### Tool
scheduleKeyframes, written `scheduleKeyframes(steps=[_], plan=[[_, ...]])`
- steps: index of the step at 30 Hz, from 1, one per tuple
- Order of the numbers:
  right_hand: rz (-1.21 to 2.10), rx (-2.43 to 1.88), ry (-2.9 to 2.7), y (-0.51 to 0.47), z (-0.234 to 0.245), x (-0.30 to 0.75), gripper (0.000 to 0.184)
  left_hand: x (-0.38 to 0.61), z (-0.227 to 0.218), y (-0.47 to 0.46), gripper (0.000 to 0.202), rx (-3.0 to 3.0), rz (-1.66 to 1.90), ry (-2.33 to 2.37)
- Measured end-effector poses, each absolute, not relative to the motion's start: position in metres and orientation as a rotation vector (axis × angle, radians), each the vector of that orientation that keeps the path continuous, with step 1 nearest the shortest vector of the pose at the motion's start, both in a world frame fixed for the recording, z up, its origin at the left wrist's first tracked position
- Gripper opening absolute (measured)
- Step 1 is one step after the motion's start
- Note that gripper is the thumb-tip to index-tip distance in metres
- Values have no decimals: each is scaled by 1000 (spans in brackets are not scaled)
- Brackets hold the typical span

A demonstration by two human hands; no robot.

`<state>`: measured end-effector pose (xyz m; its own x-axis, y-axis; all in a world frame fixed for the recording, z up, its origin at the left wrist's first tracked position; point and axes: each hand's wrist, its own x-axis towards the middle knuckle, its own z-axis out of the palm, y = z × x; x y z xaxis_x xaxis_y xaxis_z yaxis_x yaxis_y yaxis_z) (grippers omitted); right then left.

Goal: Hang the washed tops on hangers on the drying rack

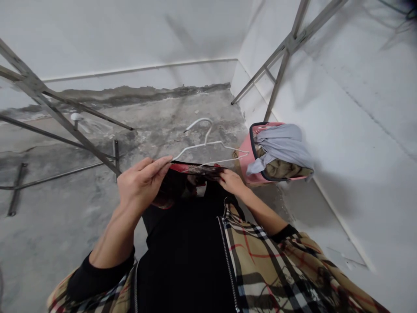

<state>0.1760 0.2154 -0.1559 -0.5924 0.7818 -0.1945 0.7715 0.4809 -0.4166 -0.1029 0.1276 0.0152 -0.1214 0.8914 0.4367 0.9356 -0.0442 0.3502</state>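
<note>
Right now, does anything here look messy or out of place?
Little. A grey cloth hangs over the rim of the pink basket instead of lying inside. The concrete floor is stained along the wall. The white hanger sits tilted over the dark garment that the left hand and right hand hold.

Seen from a camera worn on the person's head, the view tips steeply forward and down over the chest. The plaid jacket (260, 261) fills the bottom edge and both forearms run up from the lower corners. The left hand (140, 182) and right hand (233, 181) sit close to the lens at mid-frame, gripping a dark patterned cloth (182, 182) beneath a white wire hanger (208, 145). Farther off lies the concrete floor (65, 226), and the camera faces the room corner where the white walls (342, 130) meet. A pink laundry basket (248, 152) stands right of centre. The wide lens seems to bow the metal frame legs (58, 117) near the edges.
</note>
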Motion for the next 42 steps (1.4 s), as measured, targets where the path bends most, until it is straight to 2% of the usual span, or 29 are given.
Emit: scheduleKeyframes(steps=[7, 17, 21, 23, 28, 30, 35, 42], plan=[[656, -1363, -2523, 238, -145, 221, 23, -125, -9, 128, 28, -2142, -870, -2120], [607, -1005, -2316, 244, -115, 226, 14, -125, -28, 124, 28, -2086, -595, -2093], [776, -709, -2393, 226, -81, 213, 11, -125, -34, 127, 28, -2013, -821, -2291], [778, -642, -2344, 225, -66, 212, 16, -127, -34, 129, 29, -2027, -1013, -2365], [285, -993, -2150, 255, -46, 224, 41, -136, -22, 132, 29, -2089, -1280, -2329], [249, -1055, -2265, 269, -42, 228, 51, -137, -14, 132, 28, -2106, -1310, -2300], [331, -930, -2407, 284, -32, 219, 35, -139, 1, 133, 27, -2093, -1369, -2287], [404, -748, -2303, 281, -7, 206, 38, -144, 16, 138, 28, -2015, -1428, -2266]])
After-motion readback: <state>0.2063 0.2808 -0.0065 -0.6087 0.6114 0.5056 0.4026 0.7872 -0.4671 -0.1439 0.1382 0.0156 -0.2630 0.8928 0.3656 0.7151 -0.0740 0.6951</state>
